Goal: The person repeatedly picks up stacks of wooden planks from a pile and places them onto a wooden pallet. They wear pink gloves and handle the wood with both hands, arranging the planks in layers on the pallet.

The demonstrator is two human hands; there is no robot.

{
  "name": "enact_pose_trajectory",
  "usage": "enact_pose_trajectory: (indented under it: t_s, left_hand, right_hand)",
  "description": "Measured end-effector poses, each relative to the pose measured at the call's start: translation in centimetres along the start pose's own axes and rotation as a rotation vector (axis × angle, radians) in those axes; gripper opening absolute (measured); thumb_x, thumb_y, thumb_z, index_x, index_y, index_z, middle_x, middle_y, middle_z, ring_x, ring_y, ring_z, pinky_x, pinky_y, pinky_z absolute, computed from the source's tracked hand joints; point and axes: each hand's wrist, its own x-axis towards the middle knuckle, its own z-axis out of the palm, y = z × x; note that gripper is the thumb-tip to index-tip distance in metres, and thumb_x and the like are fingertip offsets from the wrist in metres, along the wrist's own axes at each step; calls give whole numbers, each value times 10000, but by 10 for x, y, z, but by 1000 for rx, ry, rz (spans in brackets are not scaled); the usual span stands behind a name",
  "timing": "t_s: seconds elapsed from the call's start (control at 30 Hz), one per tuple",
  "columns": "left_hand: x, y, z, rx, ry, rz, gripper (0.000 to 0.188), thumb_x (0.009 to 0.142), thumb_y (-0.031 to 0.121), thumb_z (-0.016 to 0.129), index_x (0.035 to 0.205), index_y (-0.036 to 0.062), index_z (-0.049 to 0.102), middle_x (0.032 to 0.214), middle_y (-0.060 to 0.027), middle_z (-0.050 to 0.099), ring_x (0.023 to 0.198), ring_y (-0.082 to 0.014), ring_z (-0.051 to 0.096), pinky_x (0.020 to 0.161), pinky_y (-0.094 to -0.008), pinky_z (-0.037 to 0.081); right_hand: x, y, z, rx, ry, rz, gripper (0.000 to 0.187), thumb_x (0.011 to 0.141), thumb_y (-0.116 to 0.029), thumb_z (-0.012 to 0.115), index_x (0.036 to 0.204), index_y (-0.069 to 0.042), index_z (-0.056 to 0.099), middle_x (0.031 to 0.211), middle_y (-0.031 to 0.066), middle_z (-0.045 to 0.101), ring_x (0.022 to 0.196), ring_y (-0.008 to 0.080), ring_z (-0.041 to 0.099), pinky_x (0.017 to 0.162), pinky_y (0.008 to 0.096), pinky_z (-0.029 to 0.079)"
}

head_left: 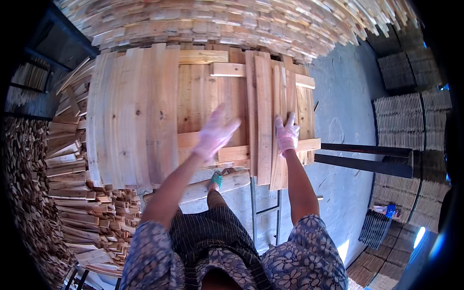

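Both hands wear pale pink-white gloves above a bench-high layer of wooden boards. My left hand [216,131] is smeared by motion, its fingers spread above the middle boards, holding nothing that I can see. Flat on the narrow wooden slats [279,164] at the right lies my right hand [288,133], thumb and fingers apart. Beside it runs a wider upright plank [262,106]. Short crosspieces lie sideways under the slats, one lower crosspiece [234,153] near my left hand and one upper crosspiece [228,69]. Wide planks [133,111] lie side by side on the left.
A tall stack of thin wood pieces [208,26] stands behind the boards. Loose offcuts [96,217] are heaped at the left. Dark metal bars [367,157] jut out at the right over the grey floor [343,106]. Bundled slats [398,121] are stacked at the far right.
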Motion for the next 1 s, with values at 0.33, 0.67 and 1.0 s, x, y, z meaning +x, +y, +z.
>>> enact_pose_trajectory:
  t_s: [0.33, 0.67, 1.0]
  left_hand:
    - [57, 102, 118, -392, 10, -523, 1088, 843, 352, 775, 1589, 28, 52, 1450, -376, 375, 1322, -490, 469, 1061, -499, 469]
    - [57, 67, 114, -758, -78, -518, 1109, 862, 128, 806, 1617, 37, -2, 1561, -233, 365, 1364, -296, 468, 1128, -349, 412]
    - [46, 22, 61, -609, 43, -410, 1121, 805, 271, 846, 1620, 77, 101, 1464, -259, 493, 1342, -350, 518, 1113, -406, 412]
  right_hand:
    - [25, -18, -22, -194, -132, -359, 571, 958, -556, 573, 1478, -353, 450, 1420, 264, 442, 1335, 478, 458, 1052, 536, 451]
    - [95, 26, 9, 716, -467, -242, 589, 955, -306, 614, 1462, -46, 465, 1266, 149, 629, 1178, 246, 578, 986, 369, 459]
    - [42, -34, 43, 873, -532, -279, 410, 980, -232, 609, 1334, -34, 552, 1137, 67, 651, 998, 160, 588, 854, 306, 485]
